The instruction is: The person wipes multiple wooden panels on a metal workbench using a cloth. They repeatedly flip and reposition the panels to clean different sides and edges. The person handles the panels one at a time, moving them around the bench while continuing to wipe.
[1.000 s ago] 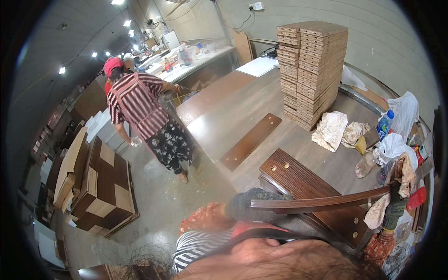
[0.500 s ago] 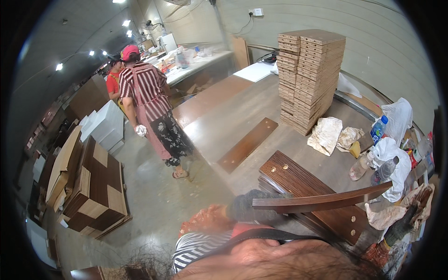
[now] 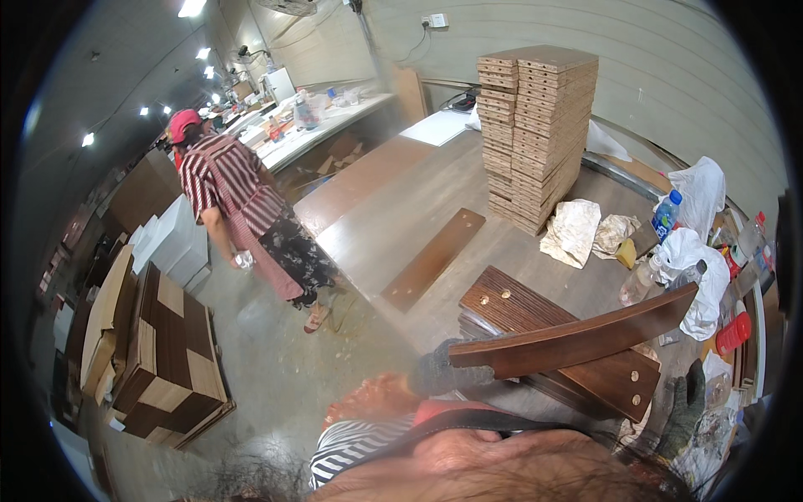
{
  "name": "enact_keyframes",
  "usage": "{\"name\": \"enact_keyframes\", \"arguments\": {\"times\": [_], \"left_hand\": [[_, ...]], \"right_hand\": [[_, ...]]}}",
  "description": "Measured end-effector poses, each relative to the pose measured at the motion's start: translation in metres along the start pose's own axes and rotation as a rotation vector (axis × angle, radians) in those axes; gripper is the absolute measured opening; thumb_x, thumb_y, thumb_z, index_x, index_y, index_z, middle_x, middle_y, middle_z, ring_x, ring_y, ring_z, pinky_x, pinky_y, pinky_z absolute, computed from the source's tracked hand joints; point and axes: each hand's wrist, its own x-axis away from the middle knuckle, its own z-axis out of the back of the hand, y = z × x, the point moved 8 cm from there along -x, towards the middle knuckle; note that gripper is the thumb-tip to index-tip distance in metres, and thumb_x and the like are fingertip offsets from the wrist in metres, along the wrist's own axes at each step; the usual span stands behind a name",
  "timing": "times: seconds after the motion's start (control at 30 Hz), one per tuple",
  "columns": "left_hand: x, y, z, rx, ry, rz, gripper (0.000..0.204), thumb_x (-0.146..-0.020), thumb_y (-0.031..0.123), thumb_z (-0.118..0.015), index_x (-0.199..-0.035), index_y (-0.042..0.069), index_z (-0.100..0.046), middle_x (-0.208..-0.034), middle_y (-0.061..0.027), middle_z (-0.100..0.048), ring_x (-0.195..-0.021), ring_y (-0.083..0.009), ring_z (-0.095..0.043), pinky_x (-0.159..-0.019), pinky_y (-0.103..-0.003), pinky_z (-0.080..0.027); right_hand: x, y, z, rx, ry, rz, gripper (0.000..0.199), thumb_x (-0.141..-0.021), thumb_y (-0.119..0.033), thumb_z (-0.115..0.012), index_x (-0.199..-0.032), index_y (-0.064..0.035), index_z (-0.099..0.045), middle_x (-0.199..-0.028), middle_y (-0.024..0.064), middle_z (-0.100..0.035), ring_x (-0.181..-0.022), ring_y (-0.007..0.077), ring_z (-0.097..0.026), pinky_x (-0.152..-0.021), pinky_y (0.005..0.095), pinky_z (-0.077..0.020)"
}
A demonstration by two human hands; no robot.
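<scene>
My left hand (image 3: pixel 447 368), in a grey glove, grips the near-left end of a dark brown wooden board (image 3: pixel 577 339). The board is raised on edge, looks bowed, and slants up to the right. Below it lies a short stack of similar boards; the top board (image 3: pixel 535 306) has round holes near its ends. At the lower right, my right hand (image 3: pixel 682 414), also gloved in grey, is beside the stack with a pale stained rag (image 3: pixel 637 428) against it. That hand appears to hold the rag, though its grip is partly hidden.
A tall pile of drilled panels (image 3: pixel 535 138) stands at the table's back. A single flat board (image 3: pixel 435 259) lies left of it. Rags (image 3: pixel 571 233), bottles (image 3: pixel 667 215) and plastic bags crowd the right side. A person in a striped shirt (image 3: pixel 230 180) stands beyond the table's left edge.
The raised board has tilted, showing more of its broad face. My right hand has moved left and nearer, the rag shifting with it. The other person has stepped left in view.
</scene>
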Motion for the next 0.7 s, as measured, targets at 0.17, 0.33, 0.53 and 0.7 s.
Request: {"name": "enact_keyframes", "arguments": {"times": [0.17,0.33,0.53,0.7], "left_hand": [[-0.003,0.005,-0.002,0.146,0.02,0.0,0.04,-0.087,0.009,-0.077,-0.125,0.0,-0.066,-0.114,-0.0098,-0.072,-0.101,-0.0157,-0.066,-0.085,-0.031,-0.055],[0.0,0.047,-0.012,0.327,0.031,0.038,0.04,-0.085,0.0,-0.072,-0.125,0.0,-0.065,-0.121,-0.0114,-0.069,-0.107,-0.0222,-0.066,-0.087,-0.035,-0.056],[0.014,0.109,-0.022,-0.389,-0.044,-0.937,0.039,-0.09,-0.002,-0.065,-0.129,-0.002,-0.062,-0.129,-0.0181,-0.064,-0.121,-0.0368,-0.06,-0.103,-0.052,-0.047],[0.009,0.086,-0.012,-0.432,-0.119,-0.894,0.046,-0.092,0.0,-0.065,-0.137,-0.002,-0.055,-0.136,-0.017,-0.059,-0.126,-0.0368,-0.056,-0.107,-0.052,-0.045]], "right_hand": [[0.024,0.016,-0.005,0.082,0.084,-0.087,0.048,-0.099,-0.008,-0.06,-0.144,0.0029,-0.049,-0.14,0.014,-0.058,-0.123,0.0254,-0.057,-0.105,0.0359,-0.0457],[0.022,0.003,-0.032,0.07,0.081,0.015,0.046,-0.099,-0.009,-0.06,-0.143,0.0027,-0.05,-0.138,0.014,-0.058,-0.122,0.0259,-0.058,-0.104,0.0363,-0.0463],[0.016,0.005,-0.069,0.123,0.079,0.036,0.045,-0.099,-0.009,-0.059,-0.142,0.0025,-0.051,-0.136,0.0141,-0.059,-0.12,0.0265,-0.059,-0.103,0.0367,-0.0472],[0.026,0.024,-0.082,0.179,0.1,0.0,0.044,-0.099,-0.01,-0.059,-0.141,0.0023,-0.052,-0.135,0.0142,-0.06,-0.118,0.027,-0.06,-0.102,0.0371,-0.0478]]}}
